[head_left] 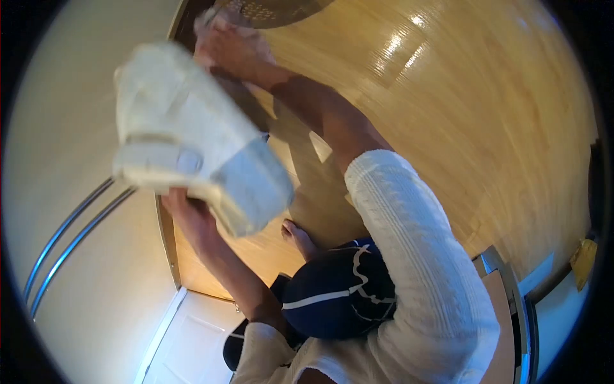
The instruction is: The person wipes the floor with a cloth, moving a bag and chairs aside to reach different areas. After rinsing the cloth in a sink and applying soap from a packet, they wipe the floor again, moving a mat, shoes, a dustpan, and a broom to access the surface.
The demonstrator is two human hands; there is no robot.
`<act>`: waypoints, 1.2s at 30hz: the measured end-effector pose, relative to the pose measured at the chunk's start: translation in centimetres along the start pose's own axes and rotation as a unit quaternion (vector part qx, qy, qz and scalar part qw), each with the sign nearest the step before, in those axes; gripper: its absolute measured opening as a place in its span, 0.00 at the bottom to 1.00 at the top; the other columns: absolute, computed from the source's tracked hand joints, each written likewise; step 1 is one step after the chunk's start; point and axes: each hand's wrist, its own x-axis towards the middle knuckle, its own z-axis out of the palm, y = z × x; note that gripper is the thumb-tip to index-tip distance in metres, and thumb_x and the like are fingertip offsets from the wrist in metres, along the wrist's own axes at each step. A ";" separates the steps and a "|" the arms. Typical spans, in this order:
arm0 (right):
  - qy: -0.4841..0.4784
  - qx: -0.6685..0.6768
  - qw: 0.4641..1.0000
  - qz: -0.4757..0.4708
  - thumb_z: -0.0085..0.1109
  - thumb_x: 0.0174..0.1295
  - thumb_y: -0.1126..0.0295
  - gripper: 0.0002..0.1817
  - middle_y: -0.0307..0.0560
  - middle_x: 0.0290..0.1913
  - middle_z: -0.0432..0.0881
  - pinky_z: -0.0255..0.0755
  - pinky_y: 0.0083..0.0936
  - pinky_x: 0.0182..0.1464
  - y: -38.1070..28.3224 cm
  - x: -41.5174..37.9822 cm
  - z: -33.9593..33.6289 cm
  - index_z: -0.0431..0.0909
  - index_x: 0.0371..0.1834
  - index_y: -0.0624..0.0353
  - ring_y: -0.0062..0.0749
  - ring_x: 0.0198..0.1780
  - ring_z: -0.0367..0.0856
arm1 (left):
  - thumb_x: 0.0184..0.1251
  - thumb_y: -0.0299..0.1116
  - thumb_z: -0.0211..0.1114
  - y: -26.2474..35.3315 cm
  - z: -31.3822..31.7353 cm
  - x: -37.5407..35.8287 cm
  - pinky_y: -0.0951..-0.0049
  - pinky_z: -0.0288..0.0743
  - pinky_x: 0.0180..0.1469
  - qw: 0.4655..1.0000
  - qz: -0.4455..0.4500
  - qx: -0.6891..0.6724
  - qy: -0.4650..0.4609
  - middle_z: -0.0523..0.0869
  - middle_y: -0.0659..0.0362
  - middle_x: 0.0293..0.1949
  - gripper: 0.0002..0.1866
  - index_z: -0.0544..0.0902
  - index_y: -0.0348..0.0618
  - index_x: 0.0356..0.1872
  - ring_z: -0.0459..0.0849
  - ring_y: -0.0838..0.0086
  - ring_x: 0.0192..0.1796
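A bulky off-white object point(192, 121), blurred by motion, hangs at the left, with a band and a round button-like spot on its side and a grey-blue part at its lower right. My left hand point(192, 214) grips its lower edge; the fingers are partly hidden behind it. At the upper left, my right hand point(233, 51) is closed on a pale pinkish cloth point(256, 46), near the edge of the wooden floor. Motion blur smears the fingers of this hand.
Glossy wooden floor point(448, 115) spreads to the right. A dark perforated round thing point(268, 9) is at the top. Two curved metal rails point(70, 237) run along the pale wall at left. A white door point(192, 339) stands at the bottom left, and a bare foot point(298, 237) is on the floor.
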 end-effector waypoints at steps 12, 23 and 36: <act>0.050 -0.261 0.863 0.431 0.46 0.61 0.45 0.35 0.46 0.69 0.56 0.37 0.44 0.69 6.7 -46.3 -23.0 0.56 0.69 0.47 0.44 0.70 0.50 | 0.45 0.40 0.70 -6.0 17.4 6.1 0.69 0.75 0.23 0.993 -0.042 0.111 0.019 0.82 0.53 0.27 0.20 0.79 0.29 0.28 0.80 0.68 0.26; -0.003 -0.265 0.652 0.711 0.53 0.55 0.52 0.40 0.58 0.64 0.59 0.42 0.53 0.66 -8.4 -56.7 -12.4 0.52 0.67 0.61 0.53 0.65 0.56 | 0.45 0.48 0.73 -7.2 21.9 13.3 0.63 0.73 0.21 0.980 0.026 0.189 0.060 0.79 0.50 0.20 0.27 0.76 0.27 0.18 0.78 0.63 0.23; 0.107 -0.204 0.779 0.583 0.40 0.61 0.44 0.34 0.58 0.61 0.64 0.49 0.42 0.65 21.0 -58.6 -34.4 0.64 0.60 0.61 0.49 0.64 0.59 | 0.65 0.50 0.54 2.6 6.4 5.0 0.68 0.62 0.60 0.844 -0.080 0.341 -0.407 0.71 0.54 0.60 0.33 0.62 0.37 0.64 0.71 0.71 0.59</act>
